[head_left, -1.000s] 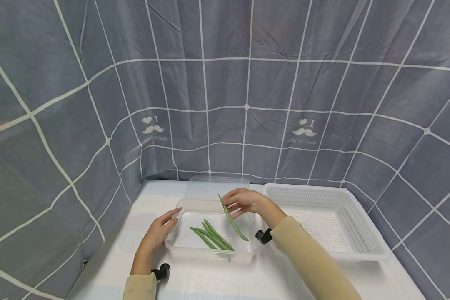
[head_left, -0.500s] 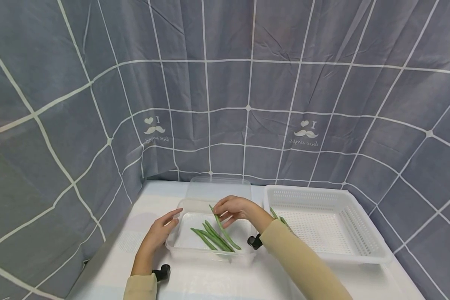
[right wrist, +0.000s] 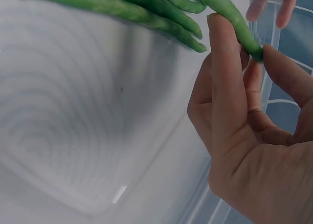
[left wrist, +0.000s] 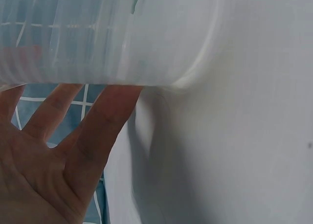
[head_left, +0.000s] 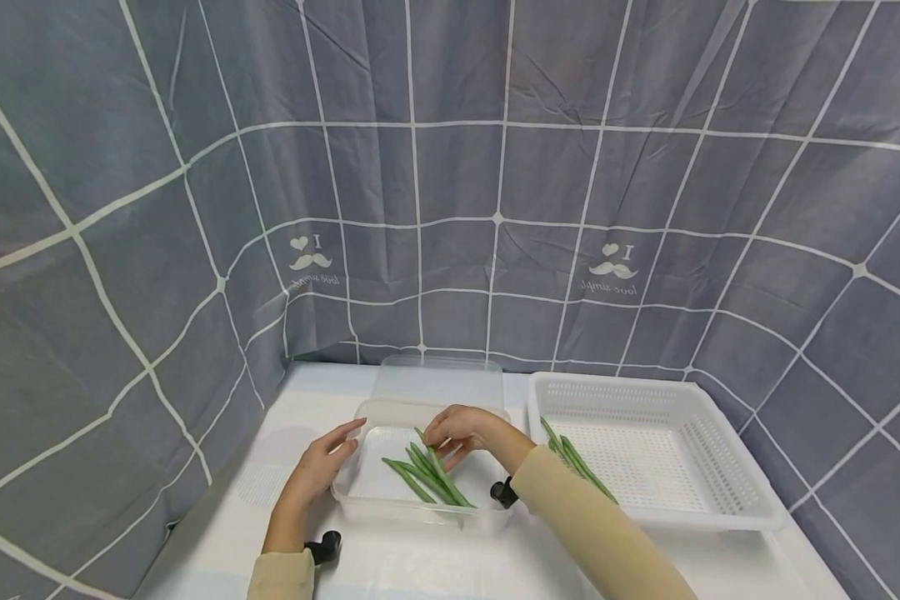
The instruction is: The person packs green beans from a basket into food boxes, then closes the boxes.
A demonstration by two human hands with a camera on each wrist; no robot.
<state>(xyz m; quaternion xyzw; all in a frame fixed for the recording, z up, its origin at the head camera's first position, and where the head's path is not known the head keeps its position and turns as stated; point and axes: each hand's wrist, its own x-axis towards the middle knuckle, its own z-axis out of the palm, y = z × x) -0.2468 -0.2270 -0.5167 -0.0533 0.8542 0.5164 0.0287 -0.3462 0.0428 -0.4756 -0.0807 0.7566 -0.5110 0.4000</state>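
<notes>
My right hand (head_left: 467, 431) pinches one green bean (right wrist: 230, 13) by its end, between thumb and fingers. The bean slants down over the clear plastic box (head_left: 390, 506). Several other green beans (right wrist: 122, 10) lie in a loose bundle on the box floor, just beside the held one. At the box's left side is my left hand (head_left: 315, 467), its fingers spread and relaxed around the wall. From the left wrist view, those fingers (left wrist: 105, 121) reach behind the box wall; whether they press on it I cannot tell.
A white perforated basket (head_left: 720, 450) stands to the right, with several green beans (head_left: 581, 462) along its left side, partly behind my right sleeve. A clear lid (head_left: 438, 379) lies behind the box. A grey checked curtain (head_left: 450, 183) surrounds the table (head_left: 390, 567).
My right hand has moved left and lower over the box with its bean, close to the bundle. Beans in the basket have come into view from behind the sleeve. My left hand stays put.
</notes>
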